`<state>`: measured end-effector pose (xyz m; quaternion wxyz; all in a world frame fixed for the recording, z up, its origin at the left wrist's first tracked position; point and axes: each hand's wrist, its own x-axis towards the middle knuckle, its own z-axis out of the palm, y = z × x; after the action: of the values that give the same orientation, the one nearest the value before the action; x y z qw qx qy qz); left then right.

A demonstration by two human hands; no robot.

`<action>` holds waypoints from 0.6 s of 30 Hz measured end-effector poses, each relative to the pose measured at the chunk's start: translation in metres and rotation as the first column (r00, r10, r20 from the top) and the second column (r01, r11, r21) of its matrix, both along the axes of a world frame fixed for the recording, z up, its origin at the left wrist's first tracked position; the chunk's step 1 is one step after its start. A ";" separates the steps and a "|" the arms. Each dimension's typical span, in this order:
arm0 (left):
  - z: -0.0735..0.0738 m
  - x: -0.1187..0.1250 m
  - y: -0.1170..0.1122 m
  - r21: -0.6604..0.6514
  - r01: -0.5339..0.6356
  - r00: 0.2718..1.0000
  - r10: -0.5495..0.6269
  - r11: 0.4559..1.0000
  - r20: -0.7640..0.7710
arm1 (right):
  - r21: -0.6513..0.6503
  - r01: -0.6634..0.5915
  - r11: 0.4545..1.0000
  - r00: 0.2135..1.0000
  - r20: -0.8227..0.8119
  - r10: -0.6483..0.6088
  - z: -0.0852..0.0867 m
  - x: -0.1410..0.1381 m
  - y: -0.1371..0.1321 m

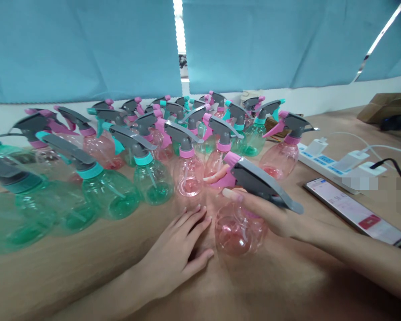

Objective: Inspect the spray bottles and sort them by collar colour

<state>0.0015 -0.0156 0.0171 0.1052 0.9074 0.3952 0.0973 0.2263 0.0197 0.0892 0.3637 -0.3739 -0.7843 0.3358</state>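
A clear pink spray bottle (235,229) with a grey and pink trigger head stands tilted slightly on the wooden table in front of me. My right hand (259,200) grips it round the neck, with the fingers reaching over the pink trigger. Just left of the bottle, my left hand (182,245) lies on the tabletop with its fingers stretched out, holding nothing. Directly beyond the hands stands another pink spray bottle (189,174), and beside it a green spray bottle (153,180) with a turquoise collar.
Several more pink and green spray bottles crowd the left and back of the table (120,276). A phone (354,209) lies at right, near a white power strip (330,165) with plugs and cables. A brown cardboard piece (384,107) sits far right; blue blinds (87,49) hang behind.
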 end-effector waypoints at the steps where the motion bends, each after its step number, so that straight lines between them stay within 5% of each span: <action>1: 0.000 0.000 0.000 -0.002 0.001 1.000 -0.001 1.000 0.001 | -0.008 0.011 1.000 1.000 0.003 -0.011 0.001 0.000 -0.001; 6: 0.000 -0.001 0.000 0.001 0.009 1.000 -0.009 1.000 0.002 | -0.044 0.093 0.995 0.996 0.015 -0.093 0.002 0.000 -0.004; 18: 0.000 0.000 0.000 -0.021 0.015 1.000 -0.016 1.000 -0.016 | 0.034 0.057 0.998 0.997 -0.056 -0.055 0.000 -0.001 0.002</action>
<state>0.0012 -0.0151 0.0174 0.1122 0.9100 0.3899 0.0851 0.2249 0.0213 0.0889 0.4011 -0.3798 -0.7691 0.3215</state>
